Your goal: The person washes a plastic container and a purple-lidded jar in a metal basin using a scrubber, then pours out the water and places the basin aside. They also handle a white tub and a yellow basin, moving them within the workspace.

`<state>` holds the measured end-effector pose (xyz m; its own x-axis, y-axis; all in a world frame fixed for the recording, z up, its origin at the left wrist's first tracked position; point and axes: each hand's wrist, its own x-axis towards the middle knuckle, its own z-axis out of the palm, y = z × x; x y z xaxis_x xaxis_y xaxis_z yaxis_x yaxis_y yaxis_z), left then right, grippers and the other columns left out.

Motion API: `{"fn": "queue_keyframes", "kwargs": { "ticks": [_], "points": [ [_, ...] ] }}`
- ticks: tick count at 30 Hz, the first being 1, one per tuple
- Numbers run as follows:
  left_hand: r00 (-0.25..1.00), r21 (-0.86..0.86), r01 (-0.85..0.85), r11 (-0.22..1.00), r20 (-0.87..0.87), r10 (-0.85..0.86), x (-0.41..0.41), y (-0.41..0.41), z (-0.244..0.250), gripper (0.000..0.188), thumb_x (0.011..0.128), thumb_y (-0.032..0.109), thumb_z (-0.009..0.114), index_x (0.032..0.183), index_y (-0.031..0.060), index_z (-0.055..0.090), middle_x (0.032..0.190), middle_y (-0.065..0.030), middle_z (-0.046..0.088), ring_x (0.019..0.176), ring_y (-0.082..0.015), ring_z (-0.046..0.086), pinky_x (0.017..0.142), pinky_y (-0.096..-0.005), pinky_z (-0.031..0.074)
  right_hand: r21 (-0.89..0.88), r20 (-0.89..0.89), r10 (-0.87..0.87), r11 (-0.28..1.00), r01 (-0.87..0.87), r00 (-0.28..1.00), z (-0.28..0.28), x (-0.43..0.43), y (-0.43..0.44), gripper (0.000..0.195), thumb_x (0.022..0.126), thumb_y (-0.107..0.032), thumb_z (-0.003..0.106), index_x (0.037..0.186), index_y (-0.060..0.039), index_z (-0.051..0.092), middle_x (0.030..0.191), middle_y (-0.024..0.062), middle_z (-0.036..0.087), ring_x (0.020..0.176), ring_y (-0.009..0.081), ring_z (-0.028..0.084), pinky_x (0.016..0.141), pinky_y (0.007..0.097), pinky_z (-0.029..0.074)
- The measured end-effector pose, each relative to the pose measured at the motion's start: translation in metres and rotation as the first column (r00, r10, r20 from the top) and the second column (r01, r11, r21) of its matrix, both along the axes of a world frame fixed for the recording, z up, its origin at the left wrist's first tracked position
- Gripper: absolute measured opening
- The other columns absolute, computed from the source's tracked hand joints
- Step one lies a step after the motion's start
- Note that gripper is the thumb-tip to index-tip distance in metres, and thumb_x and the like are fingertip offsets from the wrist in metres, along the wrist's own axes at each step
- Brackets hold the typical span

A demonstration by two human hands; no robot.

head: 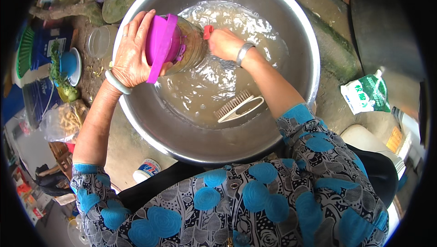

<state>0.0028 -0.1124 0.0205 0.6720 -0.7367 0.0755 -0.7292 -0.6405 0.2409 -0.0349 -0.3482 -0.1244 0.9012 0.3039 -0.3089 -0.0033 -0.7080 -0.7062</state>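
My left hand (135,51) grips a clear jar (193,47) at its purple lid (157,33), the fingers over the top and the thumb below. The jar lies tilted on its side over a large steel basin (218,144), and a purple handle (162,51) crosses the lid. Close by the jar's base, my right hand (223,44) is closed around a small red thing (208,32), mostly hidden in the fist; its kind is unclear. Cloudy water (201,91) ripples in the basin. A scrubbing brush (239,107) with a pale looped handle floats bristles sideways near the front.
Right of the basin a green and white packet (365,93) lies on the concrete floor. A small white tub (146,170) stands at the front left. Beyond the left rim are a clear plastic container (99,42) and a bag of pale food pieces (66,119).
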Motion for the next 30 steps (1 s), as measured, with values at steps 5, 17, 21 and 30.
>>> {"fn": "queue_keyframes", "kwargs": {
  "ticks": [5,17,21,30],
  "points": [
    [1.000,-0.001,-0.003,1.000,0.010,0.003,0.001,-0.003,-0.001,0.111,0.055,0.044,0.082,0.144,-0.0007,0.035,0.138,-0.0259,0.040,0.126,-0.0436,0.041,0.109,-0.0489,0.033,-0.215,-0.015,-0.213,0.955,0.205,0.977,-0.040,0.007,-0.037,0.019,0.086,-0.015,0.061,0.095,-0.0009,0.069,0.096,0.0229,0.068,0.093,0.0379,0.066,0.085,0.0426,0.052],
    [0.992,0.008,-0.126,0.992,0.017,0.126,-0.002,-0.009,-0.006,0.112,0.054,0.047,0.081,0.144,-0.0004,0.034,0.136,-0.0259,0.041,0.124,-0.0435,0.042,0.108,-0.0488,0.034,0.372,0.393,-0.382,0.898,0.235,0.836,-0.012,0.013,0.005,0.015,0.083,-0.012,0.069,0.094,-0.0015,0.068,0.093,0.0163,0.065,0.086,0.0320,0.064,0.077,0.0359,0.052],
    [0.994,0.009,-0.109,0.994,0.019,0.109,-0.002,-0.009,-0.006,0.111,0.056,0.048,0.081,0.144,-0.0003,0.033,0.137,-0.0259,0.040,0.124,-0.0437,0.042,0.108,-0.0496,0.035,0.004,0.367,-0.079,0.996,0.084,0.927,-0.027,0.003,0.003,0.008,0.082,-0.006,0.064,0.083,0.0005,0.069,0.085,0.0204,0.065,0.079,0.0381,0.064,0.075,0.0409,0.053],
    [0.994,0.007,-0.097,0.995,0.048,0.096,-0.003,-0.007,-0.006,0.111,0.060,0.051,0.081,0.146,0.0019,0.032,0.139,-0.0245,0.040,0.124,-0.0441,0.043,0.106,-0.0512,0.036,0.420,-0.299,-0.377,0.772,0.476,0.876,-0.019,0.021,-0.015,0.029,0.079,-0.031,0.071,0.080,-0.0021,0.073,0.070,0.0096,0.066,0.068,0.0174,0.061,0.068,0.0328,0.049]
  ]
}}
